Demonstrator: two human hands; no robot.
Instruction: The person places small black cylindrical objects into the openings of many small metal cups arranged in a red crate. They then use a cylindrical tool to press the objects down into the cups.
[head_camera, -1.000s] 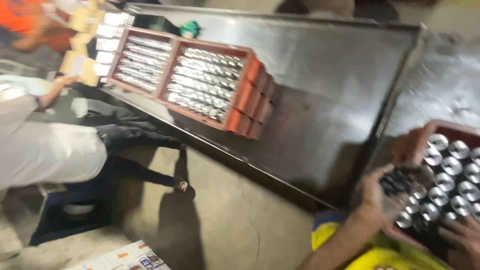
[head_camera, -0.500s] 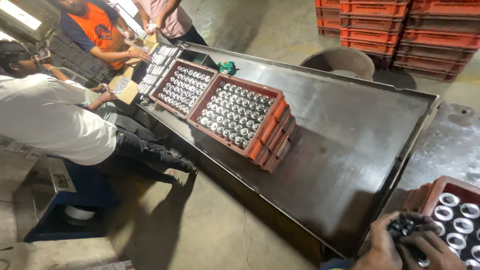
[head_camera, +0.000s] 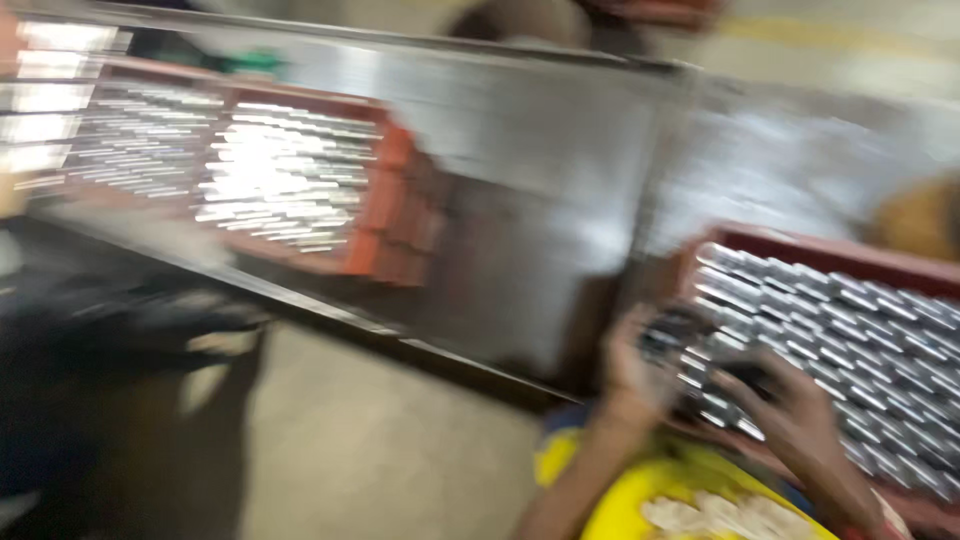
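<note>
Heavy horizontal motion blur is smearing your whole view; no edge is reading sharp. Overhead light is glaring off the shiny can tops in the far red crate (head_camera: 290, 175), blowing them out into white streaks. The metal surface (head_camera: 560, 130) is reflecting a soft grey sheen. Deep shadow is swallowing the lower left. Your hands are showing only as soft shapes.

Head view looks down, close over the hands, along the steel table (head_camera: 560, 180).

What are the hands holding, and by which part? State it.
Both the left hand and right hand close around a small dark object over the crate; blur hides which part is gripped.
</note>
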